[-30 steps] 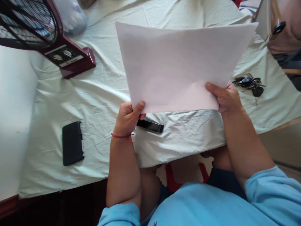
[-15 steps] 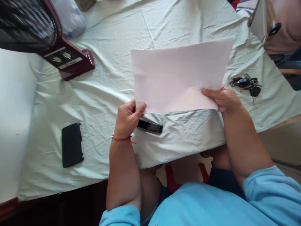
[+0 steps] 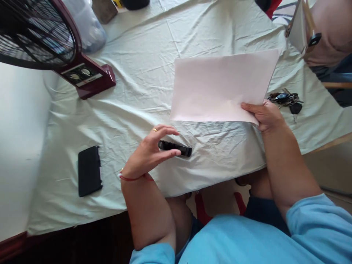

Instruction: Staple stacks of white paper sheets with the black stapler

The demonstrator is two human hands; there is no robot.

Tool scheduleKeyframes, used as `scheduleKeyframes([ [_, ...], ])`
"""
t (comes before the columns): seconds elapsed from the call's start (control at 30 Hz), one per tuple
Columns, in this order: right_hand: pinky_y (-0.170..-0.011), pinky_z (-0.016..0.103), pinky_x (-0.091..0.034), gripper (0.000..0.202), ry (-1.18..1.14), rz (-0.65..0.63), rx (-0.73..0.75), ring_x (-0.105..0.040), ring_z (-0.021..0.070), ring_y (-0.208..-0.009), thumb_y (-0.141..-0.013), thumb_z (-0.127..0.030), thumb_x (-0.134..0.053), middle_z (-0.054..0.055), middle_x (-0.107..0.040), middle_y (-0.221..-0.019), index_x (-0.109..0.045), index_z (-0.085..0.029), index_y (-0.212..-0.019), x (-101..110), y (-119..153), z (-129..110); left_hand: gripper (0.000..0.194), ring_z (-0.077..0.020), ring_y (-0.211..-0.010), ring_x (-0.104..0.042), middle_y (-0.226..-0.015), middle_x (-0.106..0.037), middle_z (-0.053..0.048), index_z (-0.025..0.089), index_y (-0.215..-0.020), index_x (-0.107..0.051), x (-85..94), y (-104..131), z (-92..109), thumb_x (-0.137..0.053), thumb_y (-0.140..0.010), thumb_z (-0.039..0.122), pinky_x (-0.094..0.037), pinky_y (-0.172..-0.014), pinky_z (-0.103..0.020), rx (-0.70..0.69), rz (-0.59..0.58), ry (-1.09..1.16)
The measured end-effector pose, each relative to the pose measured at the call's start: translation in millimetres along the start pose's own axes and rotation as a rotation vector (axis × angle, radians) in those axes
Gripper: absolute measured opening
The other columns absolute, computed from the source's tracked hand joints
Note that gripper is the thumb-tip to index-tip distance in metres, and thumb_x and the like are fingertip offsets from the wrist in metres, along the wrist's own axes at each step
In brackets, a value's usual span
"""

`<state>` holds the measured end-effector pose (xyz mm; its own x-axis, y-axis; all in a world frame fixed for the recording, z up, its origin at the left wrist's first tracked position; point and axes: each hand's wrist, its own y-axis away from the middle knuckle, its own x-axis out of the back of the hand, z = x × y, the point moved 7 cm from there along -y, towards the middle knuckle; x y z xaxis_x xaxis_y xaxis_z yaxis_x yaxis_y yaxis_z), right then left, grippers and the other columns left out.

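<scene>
A sheet of white paper [image 3: 220, 86] is held by its lower right corner in my right hand [image 3: 265, 114], thumb on top and the other fingers hidden beneath. The left end of the sheet is unsupported by a hand. My left hand [image 3: 150, 148] is over a black stapler [image 3: 173, 146] on the tablecloth. Its thumb and fingers are spread to either side of the stapler, with a gap between them; the thumb overlaps the stapler's near edge.
A pale green cloth [image 3: 132, 99] covers the table. At the left lies a black phone case or tablet [image 3: 90, 171]. A dark red fan [image 3: 95, 80] and a plastic bag [image 3: 89, 31] stand at the back left. Keys [image 3: 287, 99] lie right; another person [image 3: 332, 29] is beyond.
My left hand has let go of the paper, moved slightly down and opened around the stapler. The paper, still in my right hand, has shifted a little to the right.
</scene>
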<state>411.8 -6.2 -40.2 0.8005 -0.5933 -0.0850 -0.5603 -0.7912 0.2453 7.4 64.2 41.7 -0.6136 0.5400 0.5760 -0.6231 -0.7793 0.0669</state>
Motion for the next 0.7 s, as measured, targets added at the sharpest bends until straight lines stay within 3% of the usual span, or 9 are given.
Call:
scheduleKeyframes([
  [0.07, -0.126, 0.057, -0.074, 0.042, -0.001, 0.006, -0.018, -0.089, 0.0401, -0.136, -0.065, -0.030, -0.111, 0.006, -0.096, -0.120, -0.084, -0.031, -0.098, 1.4, 0.9, 0.7, 0.043, -0.0374, -0.145, -0.077, -0.148, -0.084, -0.012, 0.030, -0.127, -0.092, -10.5, 2.9, -2.3, -0.098, -0.088, 0.046, -0.058, -0.133, -0.053, -0.006, -0.214, -0.028],
  [0.13, -0.128, 0.053, -0.072, 0.044, -0.019, 0.006, -0.045, -0.088, 0.0370, -0.136, -0.068, -0.025, -0.111, 0.006, -0.096, -0.122, -0.085, -0.029, -0.103, 3.2, 1.3, 1.3, 0.035, -0.0366, -0.138, -0.079, -0.142, -0.085, -0.011, 0.030, -0.124, -0.093, -14.0, 2.4, -10.0, -0.090, -0.090, 0.037, -0.061, -0.128, -0.053, 0.019, -0.278, -0.077],
  [0.27, -0.128, 0.049, -0.070, 0.042, -0.071, -0.003, -0.087, -0.087, 0.0320, -0.130, -0.073, -0.019, -0.108, 0.004, -0.096, -0.122, -0.087, -0.026, -0.109, 4.4, -0.2, 2.8, 0.029, -0.0335, -0.120, -0.080, -0.125, -0.085, -0.008, 0.029, -0.119, -0.092, -5.6, -5.7, -24.1, -0.083, -0.092, 0.037, -0.062, -0.118, -0.050, 0.064, -0.133, -0.115],
  [0.4, -0.129, 0.050, -0.069, 0.039, -0.064, -0.028, -0.102, -0.088, 0.0309, -0.128, -0.078, -0.016, -0.106, 0.003, -0.095, -0.118, -0.086, -0.026, -0.110, 1.7, -0.6, 3.2, 0.035, -0.0353, -0.122, -0.078, -0.123, -0.084, -0.009, 0.028, -0.115, -0.092, 5.2, -9.7, -37.2, -0.087, -0.084, 0.042, -0.060, -0.119, -0.052, 0.135, 0.029, -0.065],
  [0.7, -0.113, 0.049, -0.079, 0.038, 0.001, -0.025, -0.105, -0.092, 0.0311, -0.111, -0.068, -0.016, -0.109, 0.004, -0.095, -0.110, -0.090, -0.024, -0.099, 0.4, 3.7, 1.5, 0.041, -0.0353, -0.120, -0.076, -0.124, -0.081, -0.010, 0.028, -0.116, -0.091, 11.8, -13.2, -47.9, -0.090, -0.080, 0.047, -0.060, -0.117, -0.051, 0.207, 0.105, -0.086],
])
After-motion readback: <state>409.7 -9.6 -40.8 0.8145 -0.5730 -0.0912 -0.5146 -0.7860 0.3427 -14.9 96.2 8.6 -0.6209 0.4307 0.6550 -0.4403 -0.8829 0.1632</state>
